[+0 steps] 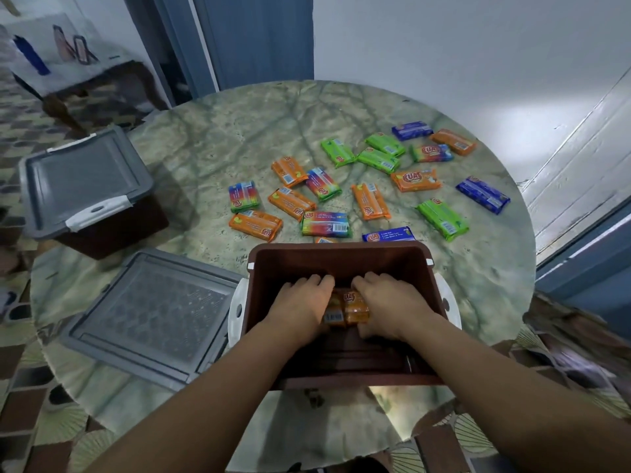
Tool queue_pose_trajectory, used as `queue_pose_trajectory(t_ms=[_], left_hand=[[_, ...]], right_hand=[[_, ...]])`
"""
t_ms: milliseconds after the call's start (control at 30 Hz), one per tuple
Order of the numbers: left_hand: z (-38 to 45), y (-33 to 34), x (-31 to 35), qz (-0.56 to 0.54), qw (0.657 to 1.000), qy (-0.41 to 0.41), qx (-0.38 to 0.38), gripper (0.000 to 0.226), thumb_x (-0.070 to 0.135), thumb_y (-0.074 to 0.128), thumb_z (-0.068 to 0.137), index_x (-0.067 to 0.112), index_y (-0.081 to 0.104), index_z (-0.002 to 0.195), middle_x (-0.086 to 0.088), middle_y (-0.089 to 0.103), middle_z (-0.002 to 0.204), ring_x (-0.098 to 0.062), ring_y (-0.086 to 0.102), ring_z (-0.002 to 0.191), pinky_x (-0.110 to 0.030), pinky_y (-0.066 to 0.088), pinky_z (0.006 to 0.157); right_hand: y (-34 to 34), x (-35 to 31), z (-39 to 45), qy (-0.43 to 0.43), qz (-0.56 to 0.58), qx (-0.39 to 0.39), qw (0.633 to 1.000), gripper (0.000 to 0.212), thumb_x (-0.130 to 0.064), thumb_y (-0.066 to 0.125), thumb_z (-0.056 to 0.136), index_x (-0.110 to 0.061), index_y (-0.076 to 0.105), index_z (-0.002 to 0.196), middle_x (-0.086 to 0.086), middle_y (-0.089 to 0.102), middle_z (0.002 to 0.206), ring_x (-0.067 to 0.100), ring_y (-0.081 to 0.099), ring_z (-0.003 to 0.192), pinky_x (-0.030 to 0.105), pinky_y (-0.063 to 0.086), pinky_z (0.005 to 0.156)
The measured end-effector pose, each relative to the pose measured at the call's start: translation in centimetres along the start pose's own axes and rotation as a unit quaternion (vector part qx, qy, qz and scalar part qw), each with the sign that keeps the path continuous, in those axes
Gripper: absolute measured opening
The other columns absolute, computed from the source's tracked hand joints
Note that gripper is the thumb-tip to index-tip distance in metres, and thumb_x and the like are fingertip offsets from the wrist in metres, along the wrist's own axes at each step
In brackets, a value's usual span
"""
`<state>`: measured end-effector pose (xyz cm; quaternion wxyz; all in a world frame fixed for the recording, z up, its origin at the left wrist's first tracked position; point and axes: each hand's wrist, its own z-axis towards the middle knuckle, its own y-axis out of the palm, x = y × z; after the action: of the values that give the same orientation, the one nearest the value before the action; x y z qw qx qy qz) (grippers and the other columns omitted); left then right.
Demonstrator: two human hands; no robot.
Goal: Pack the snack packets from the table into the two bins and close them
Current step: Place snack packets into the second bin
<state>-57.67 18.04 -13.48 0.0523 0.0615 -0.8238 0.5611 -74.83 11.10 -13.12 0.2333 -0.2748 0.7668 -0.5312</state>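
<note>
An open brown bin (341, 257) stands at the near edge of the round marble table (211, 158). Both my hands reach down inside it. My left hand (300, 302) and my right hand (392, 302) hold orange snack packets (351, 307) between them at the bin's bottom. Several more packets lie scattered beyond the bin: orange (256, 225), green (442, 218), blue (483, 194) and rainbow-coloured (324, 224). A second brown bin (112, 230) with its grey lid (82, 179) on stands at the table's left edge.
A loose grey lid (150, 315) lies flat on the table left of the open bin. White latch handles (237, 308) hang at the open bin's sides. A white wall and a blue door frame stand behind the table; a low table with items stands far left.
</note>
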Motion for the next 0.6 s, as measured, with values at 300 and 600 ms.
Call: queue_pose_trajectory(t_ms=[300, 600], left_hand=[[-1.6, 0.3, 0.1, -0.041, 0.999, -0.003, 0.025, 0.05, 0.044, 0.07, 0.085, 0.024, 0.058, 0.129, -0.003, 0.053, 0.124, -0.026, 0.052, 0.111, -0.04, 0.048, 0.094], [-1.4, -0.3, 0.4, -0.14, 0.987, -0.059, 0.044, 0.022, 0.04, 0.046, 0.1, 0.025, 0.055, 0.113, -0.003, 0.065, 0.107, -0.028, 0.062, 0.098, -0.044, 0.052, 0.084]], right_hand=[[0.2, 0.2, 0.0, -0.024, -0.016, -0.002, 1.0, 0.074, -0.053, 0.078, 0.071, -0.027, 0.045, 0.132, 0.0, 0.052, 0.125, 0.026, 0.056, 0.113, 0.04, 0.048, 0.086], [0.3, 0.7, 0.0, -0.042, -0.024, 0.002, 0.999, 0.075, -0.054, 0.078, 0.071, -0.028, 0.044, 0.133, -0.002, 0.052, 0.125, 0.025, 0.055, 0.114, 0.039, 0.047, 0.086]])
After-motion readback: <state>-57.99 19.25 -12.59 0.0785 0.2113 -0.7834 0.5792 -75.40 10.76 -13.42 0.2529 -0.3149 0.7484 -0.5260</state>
